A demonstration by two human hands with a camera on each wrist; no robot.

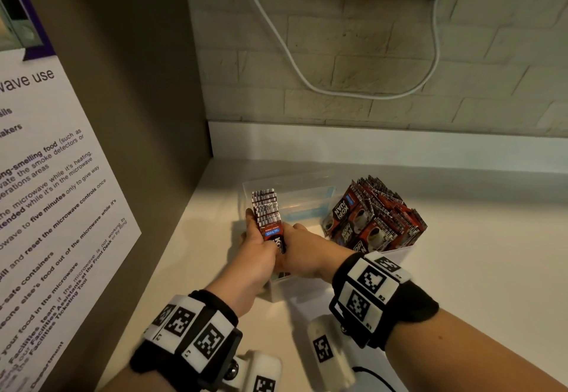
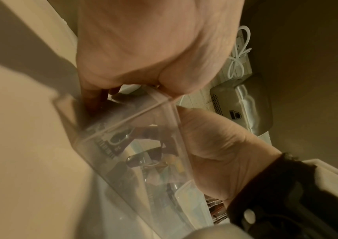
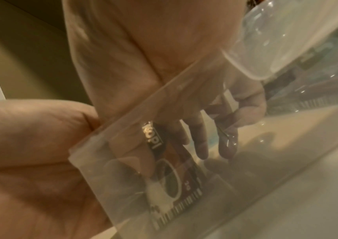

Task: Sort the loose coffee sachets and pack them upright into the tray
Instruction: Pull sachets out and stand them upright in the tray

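Coffee sachets (image 1: 268, 216), a small upright stack, sit clamped between both my hands at the left end of the clear tray (image 1: 307, 195). My left hand (image 1: 256, 256) has its grip curled round the stack's left side, my right hand (image 1: 302, 248) presses in from the right with fingers (image 3: 201, 140) reaching down inside the tray wall. A bigger bunch of sachets (image 1: 378, 216) leans at the tray's right end. The tray rests on the white table (image 1: 476, 253), near the corner by the wall notice (image 1: 46, 192).
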